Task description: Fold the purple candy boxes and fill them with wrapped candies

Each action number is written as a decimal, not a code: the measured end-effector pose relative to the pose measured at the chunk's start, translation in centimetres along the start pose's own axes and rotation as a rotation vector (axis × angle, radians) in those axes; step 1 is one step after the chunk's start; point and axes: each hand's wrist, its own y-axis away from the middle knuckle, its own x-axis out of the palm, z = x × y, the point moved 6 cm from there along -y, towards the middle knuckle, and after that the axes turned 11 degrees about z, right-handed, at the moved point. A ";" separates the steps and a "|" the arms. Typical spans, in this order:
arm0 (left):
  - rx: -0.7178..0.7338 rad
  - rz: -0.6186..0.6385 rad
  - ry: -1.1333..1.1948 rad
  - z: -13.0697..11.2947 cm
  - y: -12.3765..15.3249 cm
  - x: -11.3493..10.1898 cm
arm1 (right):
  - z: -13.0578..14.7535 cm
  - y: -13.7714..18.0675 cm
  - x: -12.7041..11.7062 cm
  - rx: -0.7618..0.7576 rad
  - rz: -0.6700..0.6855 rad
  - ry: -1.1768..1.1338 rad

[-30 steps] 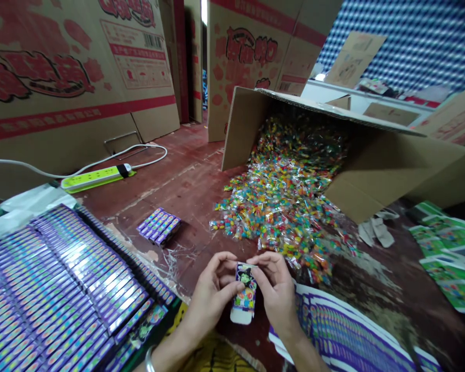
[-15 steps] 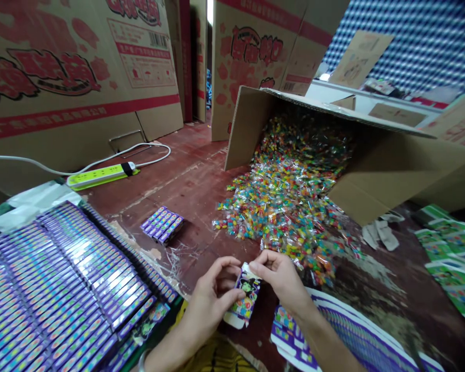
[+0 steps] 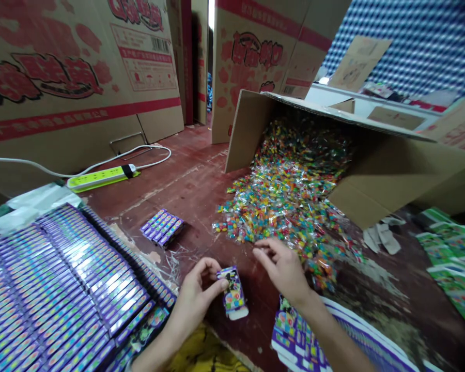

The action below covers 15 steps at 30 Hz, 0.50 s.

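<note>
A small purple candy box with colourful printing is pinched between the thumb and fingers of my left hand. Its lower end flap stands open, showing white card. My right hand is off the box, at the near edge of a heap of clear candy packets. Its fingers are loosely bent, with thumb and forefinger slightly apart and nothing seen between them. Under my right forearm lies a stack of flat, unfolded purple boxes, partly hidden by the arm.
Packets spill from a tipped cardboard carton. Filled rows of purple boxes stand at left, with a small group of boxes nearby. A power strip lies behind. Green printed bags and white gloves are at right.
My right hand has let go of the box's upper end and moved up toward the candy heap. My left hand has shifted the box left and down, and its top end looks closed.
</note>
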 end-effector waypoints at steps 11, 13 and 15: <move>-0.193 0.012 0.133 0.6 0.4 -1.1 | -1.5 -8.1 2.2 0.150 -0.047 0.367; -0.186 0.086 0.110 0.6 0.2 -1.0 | -1.7 -8.0 1.6 0.160 -0.074 0.353; -0.148 0.115 0.057 0.4 -0.1 -1.0 | -2.1 -7.2 0.3 0.162 -0.111 0.319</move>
